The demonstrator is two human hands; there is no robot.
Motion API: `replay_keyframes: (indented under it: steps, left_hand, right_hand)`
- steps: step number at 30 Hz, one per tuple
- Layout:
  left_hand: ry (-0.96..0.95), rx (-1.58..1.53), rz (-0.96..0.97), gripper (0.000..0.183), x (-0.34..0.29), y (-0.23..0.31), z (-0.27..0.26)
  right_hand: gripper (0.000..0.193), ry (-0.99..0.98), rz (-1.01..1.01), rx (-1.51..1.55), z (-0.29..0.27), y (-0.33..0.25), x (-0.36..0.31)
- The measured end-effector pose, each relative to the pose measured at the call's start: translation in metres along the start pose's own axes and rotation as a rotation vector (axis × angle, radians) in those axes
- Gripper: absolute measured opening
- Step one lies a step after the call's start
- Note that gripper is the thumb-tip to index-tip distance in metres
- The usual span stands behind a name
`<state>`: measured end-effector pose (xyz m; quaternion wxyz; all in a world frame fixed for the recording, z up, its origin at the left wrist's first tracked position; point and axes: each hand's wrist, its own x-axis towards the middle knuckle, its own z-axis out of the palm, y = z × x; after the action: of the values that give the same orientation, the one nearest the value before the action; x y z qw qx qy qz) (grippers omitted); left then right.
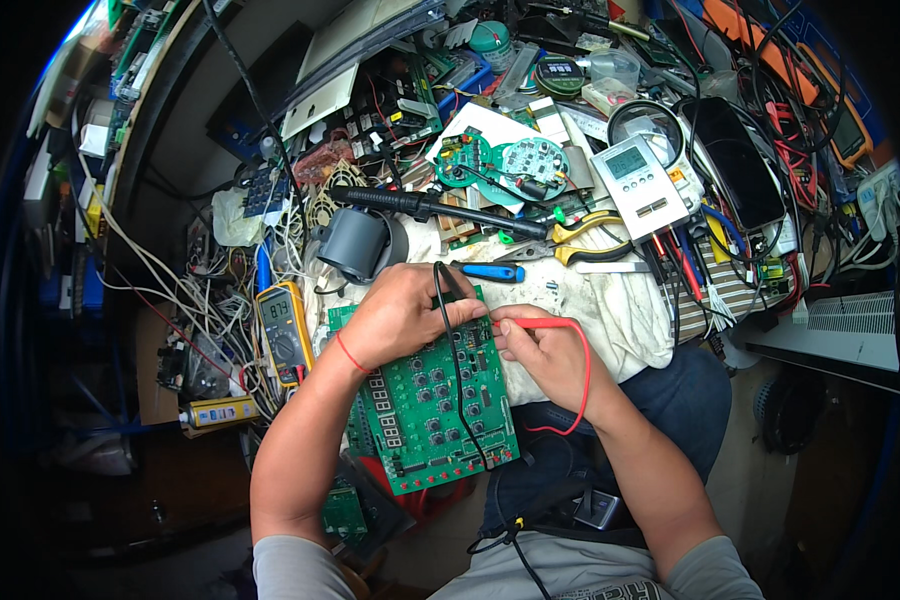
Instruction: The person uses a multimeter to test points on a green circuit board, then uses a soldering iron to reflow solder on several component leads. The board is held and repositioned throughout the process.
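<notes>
A green circuit board with rows of push buttons and digit displays lies tilted before me, partly over my lap. My left hand is closed over its far edge, fingers round a black test probe whose black lead crosses the board. At the board's far right corner, my right hand pinches a red test probe, its red lead looping down past the wrist. Both probe tips are hidden or too small to make out. Left of the board stands a yellow multimeter with its display lit.
Beyond the hands lie a blue-handled screwdriver, yellow-handled pliers and a black soldering iron-like tool on a white cloth. A grey holder, round green boards and a white meter crowd the bench. Tangled wires fill the left.
</notes>
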<state>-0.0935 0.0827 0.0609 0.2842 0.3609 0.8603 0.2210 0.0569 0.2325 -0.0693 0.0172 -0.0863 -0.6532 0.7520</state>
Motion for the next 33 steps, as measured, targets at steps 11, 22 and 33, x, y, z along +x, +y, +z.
replay_keyframes:
  steps: [11, 22, 33]
  left_hand:
    - [-0.012, 0.030, 0.033, 0.024, 0.000, 0.002, -0.002]
    - [0.066, -0.027, 0.134, 0.031, 0.000, -0.011, 0.004]
    - [0.061, -0.029, 0.108, 0.034, 0.001, -0.014, 0.006]
  right_hand:
    - [0.031, 0.002, 0.031, -0.004, -0.001, 0.001, -0.001]
    - [0.035, -0.089, 0.118, -0.003, -0.006, -0.003, -0.003]
    - [0.034, -0.051, 0.057, 0.001, -0.003, -0.001, -0.001]
